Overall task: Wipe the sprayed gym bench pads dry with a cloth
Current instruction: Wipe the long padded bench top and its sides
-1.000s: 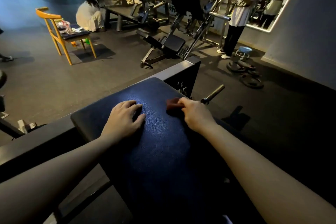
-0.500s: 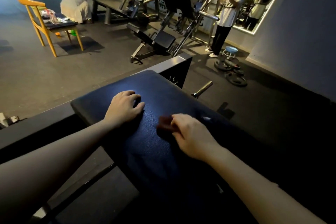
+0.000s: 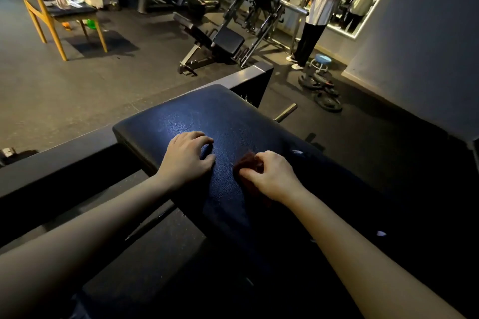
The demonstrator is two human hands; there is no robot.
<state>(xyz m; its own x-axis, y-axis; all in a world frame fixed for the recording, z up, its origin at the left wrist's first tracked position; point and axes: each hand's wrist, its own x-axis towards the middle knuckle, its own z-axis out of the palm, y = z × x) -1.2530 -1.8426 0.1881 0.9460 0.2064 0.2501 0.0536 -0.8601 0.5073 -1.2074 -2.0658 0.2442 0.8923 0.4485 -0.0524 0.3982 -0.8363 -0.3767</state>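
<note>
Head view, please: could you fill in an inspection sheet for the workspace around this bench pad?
Surface: dark blue bench pad, sheen at its far end; wetness cannot be judged.
Job's things: dark red cloth bunched on the pad.
Clutter: pale scrap by the pad's right side.
Hands: left hand rests on the pad, holding nothing; right hand grips the cloth.
Cables: nothing seen.
Surroundings: wooden chair, weight plates and blue stool on the floor; a person at a machine.

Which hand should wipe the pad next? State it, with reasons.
Right. The right hand grips the dark red cloth on the bench pad; the left hand only rests on the pad, holding nothing.
</note>
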